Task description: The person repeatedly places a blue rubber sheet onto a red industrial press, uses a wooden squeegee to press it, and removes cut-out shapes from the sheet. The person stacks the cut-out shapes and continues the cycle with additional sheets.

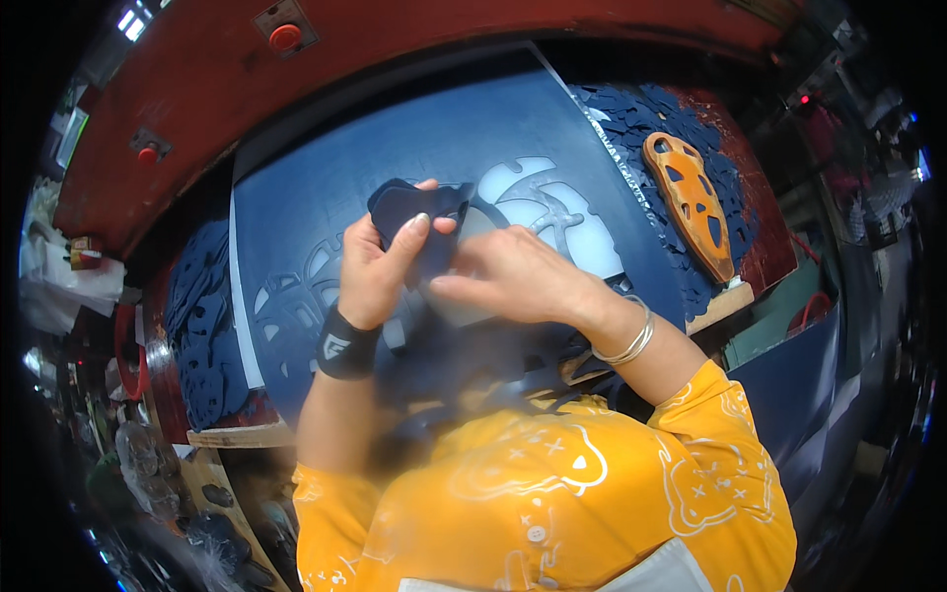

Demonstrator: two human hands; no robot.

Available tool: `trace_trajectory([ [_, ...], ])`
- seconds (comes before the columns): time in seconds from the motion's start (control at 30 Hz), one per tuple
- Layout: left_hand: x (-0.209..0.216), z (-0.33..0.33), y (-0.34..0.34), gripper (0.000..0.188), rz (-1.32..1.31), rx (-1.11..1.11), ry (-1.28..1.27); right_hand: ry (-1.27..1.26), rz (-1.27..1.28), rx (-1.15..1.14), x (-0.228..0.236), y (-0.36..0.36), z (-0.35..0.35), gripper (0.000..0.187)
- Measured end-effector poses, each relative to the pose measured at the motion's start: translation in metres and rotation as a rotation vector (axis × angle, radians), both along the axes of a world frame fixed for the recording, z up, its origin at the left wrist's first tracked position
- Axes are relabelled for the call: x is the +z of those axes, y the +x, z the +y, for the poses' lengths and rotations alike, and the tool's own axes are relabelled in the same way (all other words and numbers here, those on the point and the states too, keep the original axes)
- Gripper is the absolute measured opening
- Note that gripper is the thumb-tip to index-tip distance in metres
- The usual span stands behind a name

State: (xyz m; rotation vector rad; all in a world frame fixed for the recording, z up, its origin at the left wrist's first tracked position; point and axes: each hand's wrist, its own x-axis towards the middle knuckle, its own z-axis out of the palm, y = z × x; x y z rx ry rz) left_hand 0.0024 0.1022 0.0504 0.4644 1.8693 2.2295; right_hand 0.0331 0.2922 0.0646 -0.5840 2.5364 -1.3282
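My left hand (pixel 380 261) is closed around a small stack of dark navy cut sheet pieces (pixel 419 209), its thumb pressed on top. The pieces have curved outlines and are raised above the work surface. Close on their right is my right hand (pixel 513 274), fingers curled in toward the lower part of the stack. What its fingertips grip is hidden and blurred. Beneath both hands lies a dark blue sheet (pixel 335 163) with many curved cut-outs, pale board showing through the larger holes (pixel 572 222).
An orange cutting die (pixel 693 202) with several openings lies at the right on dark scraps (pixel 646 113). More scraps (pixel 202 316) are heaped at the left. A red machine beam (pixel 197 74) with red buttons (pixel 285 37) crosses the far side. Wooden edging (pixel 237 435) borders the near left.
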Motion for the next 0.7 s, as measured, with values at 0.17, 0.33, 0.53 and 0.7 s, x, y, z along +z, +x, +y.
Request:
trace_trajectory([
  [0.17,-0.012,0.008,0.008,0.033,0.043,-0.05,-0.037,-0.171,-0.179,-0.056,-0.01,-0.002,0.005,0.035],
  [0.33,-0.017,0.016,0.006,0.033,0.233,-0.042,-0.246,-0.11,-0.07,-0.143,-0.025,-0.005,0.001,0.03],
  [0.53,-0.01,0.015,0.005,0.03,0.027,-0.032,-0.101,-0.272,-0.1,-0.162,-0.027,-0.001,0.009,0.026],
  [0.7,-0.012,0.018,0.008,0.031,0.171,-0.026,-0.209,-0.179,-0.121,-0.082,-0.023,-0.002,0.013,0.023],
])
